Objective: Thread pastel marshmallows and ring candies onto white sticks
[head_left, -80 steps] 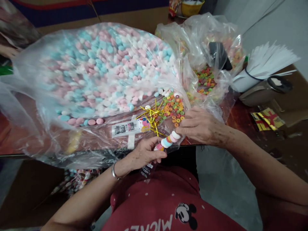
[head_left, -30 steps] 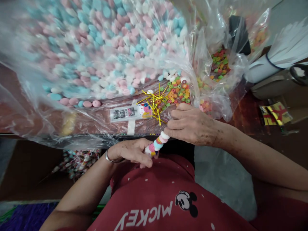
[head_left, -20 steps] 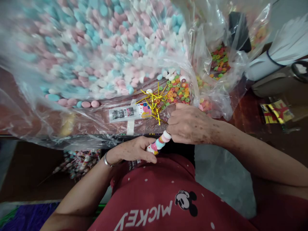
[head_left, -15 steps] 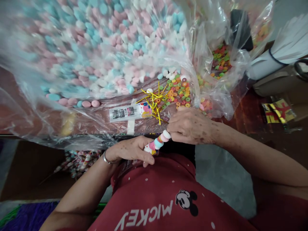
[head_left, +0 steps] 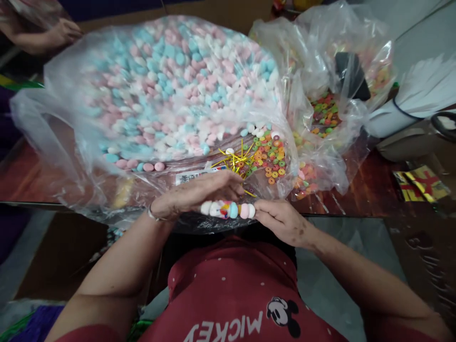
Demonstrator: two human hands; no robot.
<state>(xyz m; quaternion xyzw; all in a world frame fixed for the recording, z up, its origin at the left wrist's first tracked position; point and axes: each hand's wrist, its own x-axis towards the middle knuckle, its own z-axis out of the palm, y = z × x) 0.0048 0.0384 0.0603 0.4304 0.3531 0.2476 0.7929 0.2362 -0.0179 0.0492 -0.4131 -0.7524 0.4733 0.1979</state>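
A clear slim bag of candies (head_left: 233,210), with white, pink, blue and orange pieces in a row and a printed label, lies sideways in front of my body. My right hand (head_left: 285,221) pinches its right end. Above the bag's left end my left hand (head_left: 203,190) reaches out with fingers stretched, its fingertips close to the gold twist ties (head_left: 238,159). Whether those fingertips touch a tie I cannot make out. Partly behind my left hand lies a flat printed plastic packet (head_left: 187,177).
A big clear bag of pastel candies (head_left: 171,80) covers much of the table (head_left: 21,166). Ring-shaped candies (head_left: 269,156) lie by the ties. Farther right are another plastic bag (head_left: 309,61), a dark scoop-like object (head_left: 352,76) and scissors (head_left: 445,124). Another person's hand (head_left: 66,31) shows top left.
My left hand has let go of the candy bag and moved up toward the twist ties. The bag has turned from slanted to nearly level, with my right hand at its end. The view has shifted.
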